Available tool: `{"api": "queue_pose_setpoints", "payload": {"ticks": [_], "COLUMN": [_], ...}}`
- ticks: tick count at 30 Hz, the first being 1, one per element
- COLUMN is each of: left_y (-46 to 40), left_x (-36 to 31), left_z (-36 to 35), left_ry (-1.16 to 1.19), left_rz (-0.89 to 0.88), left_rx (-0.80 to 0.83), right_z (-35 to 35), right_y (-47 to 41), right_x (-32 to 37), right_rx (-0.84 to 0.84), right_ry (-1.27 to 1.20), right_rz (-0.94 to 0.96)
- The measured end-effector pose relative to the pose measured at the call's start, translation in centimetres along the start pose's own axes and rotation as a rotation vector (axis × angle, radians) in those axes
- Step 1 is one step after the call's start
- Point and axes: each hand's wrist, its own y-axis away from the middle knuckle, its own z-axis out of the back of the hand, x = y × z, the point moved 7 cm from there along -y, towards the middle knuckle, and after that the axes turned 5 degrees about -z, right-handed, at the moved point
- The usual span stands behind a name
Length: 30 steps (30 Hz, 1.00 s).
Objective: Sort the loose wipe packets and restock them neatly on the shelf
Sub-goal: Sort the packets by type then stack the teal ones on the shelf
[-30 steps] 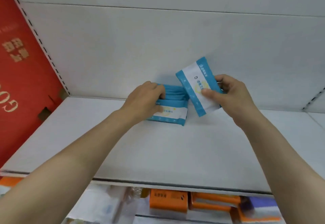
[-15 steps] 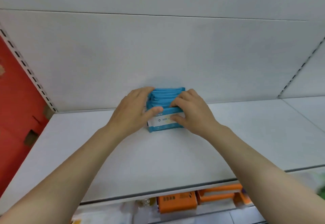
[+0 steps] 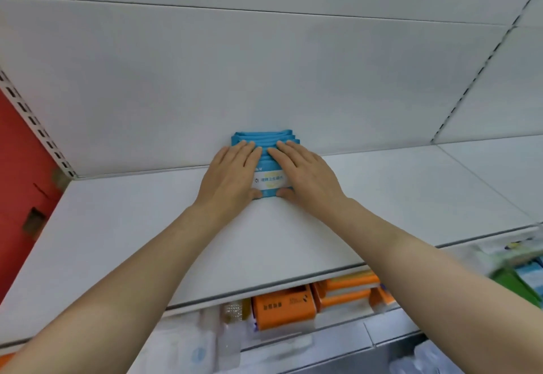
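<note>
— Between the two hands, pressed back toward the rear wall, stands the row of blue wipe packets (image 3: 266, 150). Do you see how they sit?

— Yes. They stand on edge, one behind another, on the white shelf (image 3: 147, 226), and the front packet (image 3: 269, 182) shows its white label toward the camera. The rearmost looks to be touching the back panel (image 3: 264, 79), though I can't be certain of contact.

— And the hands themselves?

— The left hand (image 3: 232, 175) lies flat against the left end of the row, fingers straight and together, thumb tucked under the front corner. The right hand (image 3: 305, 175) mirrors it on the other side. Neither curls round anything; both are flat and press inward, set narrow, with only the width of the packets between them.

— So which step is this, by your reckoning?

— Squaring up, I'd say. The packets are already on the shelf; the hands are aligning the sides so the row stands even.

— What comes after?

— Probably letting go gently, both sides together, so the soft packets don't slump or fan out. Then more loose packets would need fetching; something blue and green is blurred beyond the right forearm, low at the edge, but I can't tell what it is.

— Anything below the wrists?

— Orange boxes (image 3: 283, 306) on the shelf underneath, well apart from the row.
</note>
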Motion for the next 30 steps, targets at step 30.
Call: {"api": "queue_pose_setpoints", "payload": {"ticks": [30], "left_y": [-8.0], "left_x": [-55.3], "left_z": [12.2], "left_ry": [0.33], "left_rz": [-0.081], "left_rx": [-0.134], "right_z": [26.6], "right_y": [41.3], "right_x": [-41.3], "right_rx": [-0.09], "right_ry": [-0.007], "right_rz": [-0.459]}}
